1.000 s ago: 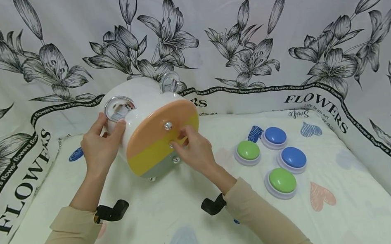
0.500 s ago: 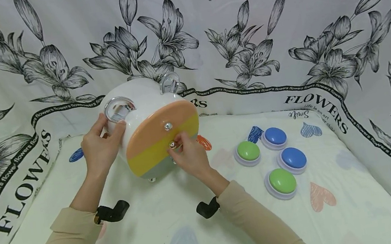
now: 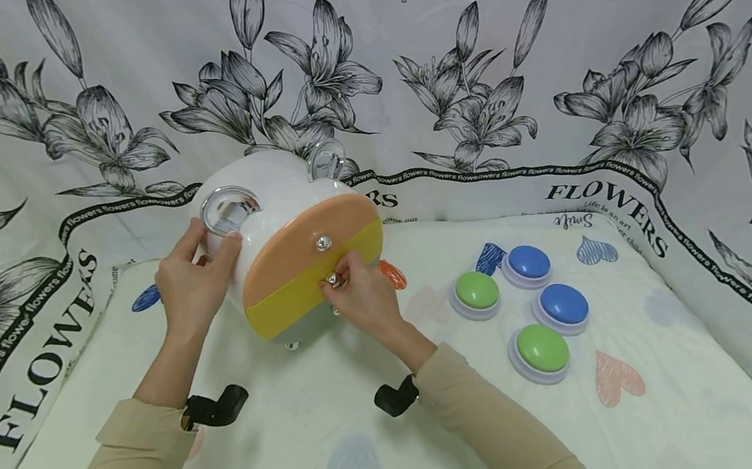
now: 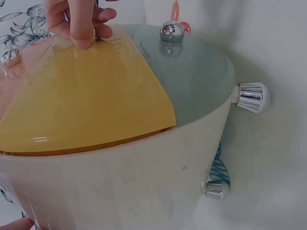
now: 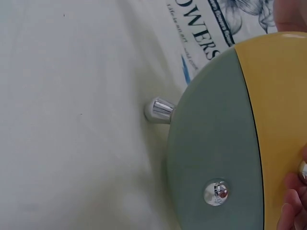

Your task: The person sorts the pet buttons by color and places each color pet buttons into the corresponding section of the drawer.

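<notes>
A rounded white drawer box lies tilted with its striped front toward me. Its front has an orange panel, a yellow drawer front and a grey-green panel, each with a silver knob. My right hand pinches the middle silver knob on the yellow front. In the left wrist view a thin dark edge shows under the yellow front, which stands slightly proud of its neighbours. With thumb and fingers, my left hand grips the box's left side, just below an oval chrome-rimmed part.
Two blue push buttons and two green push buttons with white bases sit on the cloth to the right. Silver feet stick out of the box's underside. Behind hangs a flower-printed curtain.
My right hand has shifted slightly left and down, its fingers settling around the middle knob. The yellow front now stands a little out from the orange panel. My left hand has stayed put.
</notes>
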Demonstrator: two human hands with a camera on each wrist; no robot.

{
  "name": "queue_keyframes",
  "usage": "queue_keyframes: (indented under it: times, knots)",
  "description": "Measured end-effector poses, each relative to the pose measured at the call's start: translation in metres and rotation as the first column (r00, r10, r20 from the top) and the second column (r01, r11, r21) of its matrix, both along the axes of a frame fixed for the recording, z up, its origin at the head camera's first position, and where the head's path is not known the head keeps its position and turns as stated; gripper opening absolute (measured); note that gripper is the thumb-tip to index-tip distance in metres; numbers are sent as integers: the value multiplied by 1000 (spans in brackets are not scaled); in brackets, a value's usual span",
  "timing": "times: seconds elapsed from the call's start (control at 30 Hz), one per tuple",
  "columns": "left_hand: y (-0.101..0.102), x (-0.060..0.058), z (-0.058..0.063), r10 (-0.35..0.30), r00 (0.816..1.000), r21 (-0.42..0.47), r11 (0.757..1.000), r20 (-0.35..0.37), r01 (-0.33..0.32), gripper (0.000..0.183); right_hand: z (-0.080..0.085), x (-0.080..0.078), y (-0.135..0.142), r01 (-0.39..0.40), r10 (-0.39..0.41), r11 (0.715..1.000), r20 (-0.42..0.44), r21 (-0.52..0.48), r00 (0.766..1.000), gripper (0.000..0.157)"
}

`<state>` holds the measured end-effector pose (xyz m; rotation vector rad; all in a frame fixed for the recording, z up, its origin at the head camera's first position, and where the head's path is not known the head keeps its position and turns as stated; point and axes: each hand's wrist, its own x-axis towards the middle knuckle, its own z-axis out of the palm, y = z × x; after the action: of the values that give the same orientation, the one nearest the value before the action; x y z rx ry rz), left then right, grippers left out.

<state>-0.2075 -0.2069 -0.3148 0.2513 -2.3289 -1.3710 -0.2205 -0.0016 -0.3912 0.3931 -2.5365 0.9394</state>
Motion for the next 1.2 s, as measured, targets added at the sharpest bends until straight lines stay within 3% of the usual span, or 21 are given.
queue_keyframes:
  times: [0.4,1.2]
  knots:
    - [1,-1,1,0,999,7,1000,35,0,66,-1,8,12,-23,23,1000,-6,0,1000,25]
    - [-1,0,-1,-3,1000,6,1000,2,3,63,-6,38,42,-53,54,997,4,-61,999,26]
